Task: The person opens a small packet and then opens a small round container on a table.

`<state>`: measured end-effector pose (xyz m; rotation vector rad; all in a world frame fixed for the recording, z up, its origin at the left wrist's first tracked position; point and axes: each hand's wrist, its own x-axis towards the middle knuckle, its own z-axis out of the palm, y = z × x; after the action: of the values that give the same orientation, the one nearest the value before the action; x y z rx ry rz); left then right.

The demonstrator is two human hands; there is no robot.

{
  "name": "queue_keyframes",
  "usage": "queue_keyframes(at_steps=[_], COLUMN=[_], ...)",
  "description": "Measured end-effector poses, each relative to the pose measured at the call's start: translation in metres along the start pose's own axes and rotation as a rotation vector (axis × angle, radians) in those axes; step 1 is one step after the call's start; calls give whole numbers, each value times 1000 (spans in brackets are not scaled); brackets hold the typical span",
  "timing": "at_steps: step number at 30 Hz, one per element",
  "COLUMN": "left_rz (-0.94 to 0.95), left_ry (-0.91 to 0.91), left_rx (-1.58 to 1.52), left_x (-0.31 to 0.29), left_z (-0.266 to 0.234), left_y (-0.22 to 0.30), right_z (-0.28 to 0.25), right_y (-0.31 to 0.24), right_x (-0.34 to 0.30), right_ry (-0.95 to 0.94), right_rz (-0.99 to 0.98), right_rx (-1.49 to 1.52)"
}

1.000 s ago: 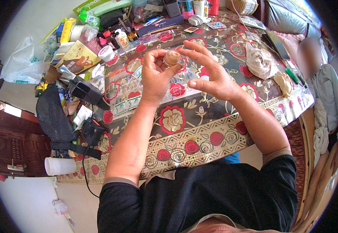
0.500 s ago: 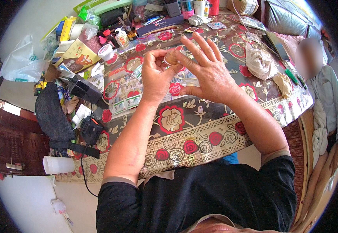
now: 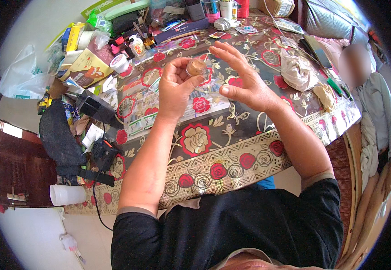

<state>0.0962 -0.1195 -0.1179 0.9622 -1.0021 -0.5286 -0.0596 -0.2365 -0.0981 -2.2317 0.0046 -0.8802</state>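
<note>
My left hand (image 3: 177, 86) is closed around a small round jar (image 3: 196, 67) with brownish content showing at its top. The thumb and fingers grip its side above the middle of the table. To the right of the jar, my right hand (image 3: 245, 81) is held in the air with its fingers stretched out and the thumb apart. Nothing shows in it. A gap lies between its fingers and the jar. Below both hands spreads a dark flowered tablecloth (image 3: 196, 139) with clear plastic over printed sheets.
Boxes, bottles and a white-lidded tub (image 3: 120, 64) crowd the far left. A black device (image 3: 97, 108) with a cable and a white cup (image 3: 68, 195) stand at the left edge. A crumpled cloth (image 3: 299, 72) and green marker (image 3: 335, 87) lie right, where another person (image 3: 375, 112) sits.
My right hand has drawn away from the jar to the right, its fingers now closer together. The jar has come into fuller view in my left hand.
</note>
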Motion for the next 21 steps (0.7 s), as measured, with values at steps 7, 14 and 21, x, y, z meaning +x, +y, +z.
queue_keyframes(at_steps=[7,14,21], left_rz=[-67,-124,-154], left_ry=[-111,-126,-113], left_rx=[-179,-270,-273], left_x=[-4,-6,-6], left_z=[2,8,7], left_y=[2,6,7], right_z=[4,5,9], right_y=[3,2,3], right_x=[0,-2,-3], right_ry=[-129,-199,-102], right_rz=[-20,79,-104], right_rx=[137,488,-115])
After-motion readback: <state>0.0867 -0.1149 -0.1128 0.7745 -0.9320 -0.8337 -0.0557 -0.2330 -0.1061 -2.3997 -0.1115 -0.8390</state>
